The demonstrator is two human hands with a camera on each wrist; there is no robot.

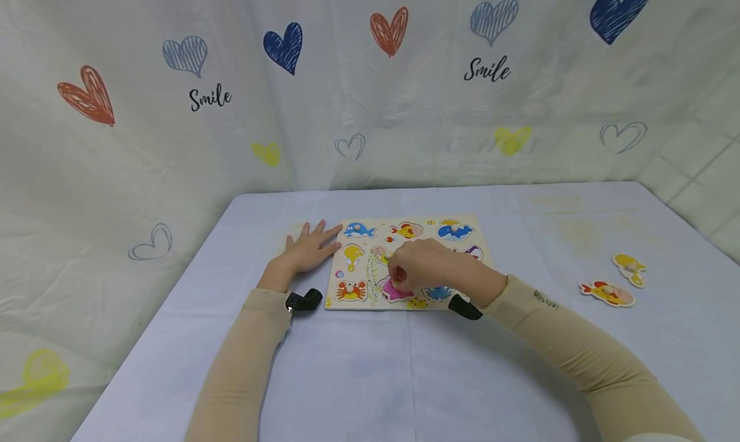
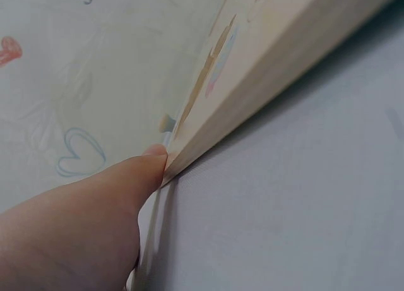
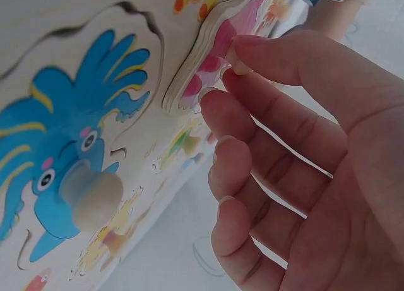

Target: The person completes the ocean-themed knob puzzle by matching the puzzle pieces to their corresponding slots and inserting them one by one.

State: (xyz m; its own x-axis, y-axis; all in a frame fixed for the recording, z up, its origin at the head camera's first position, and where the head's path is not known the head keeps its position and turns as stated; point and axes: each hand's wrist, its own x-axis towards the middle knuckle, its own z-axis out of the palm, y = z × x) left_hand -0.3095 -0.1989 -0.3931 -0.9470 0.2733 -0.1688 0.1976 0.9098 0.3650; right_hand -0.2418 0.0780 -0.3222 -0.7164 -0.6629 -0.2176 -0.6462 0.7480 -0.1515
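Observation:
My right hand [image 1: 424, 262] pinches the small knob of a pink puzzle piece [image 3: 230, 35] between thumb and forefinger; the other fingers curl loosely beneath. The piece's edge stands above the face of a knobbed sea-animal puzzle board [image 1: 383, 222]. In the head view this hand covers part of the board's centre. With fingers spread, my left hand [image 1: 306, 249] lies at the board's left side, fingertips touching its edge. Near the pink piece, a blue sea-creature piece [image 3: 60, 124] with a knob lies in the board. A crab piece [image 1: 351, 291] sits at the board's lower left.
Two loose pieces lie on the white-covered table [image 1: 358, 378] at the right: a red and yellow fish [image 1: 609, 294] and a yellow seahorse [image 1: 630, 267]. Behind the table hangs a pale curtain [image 1: 324, 95] printed with hearts. Dark wrist cameras sit on both wrists.

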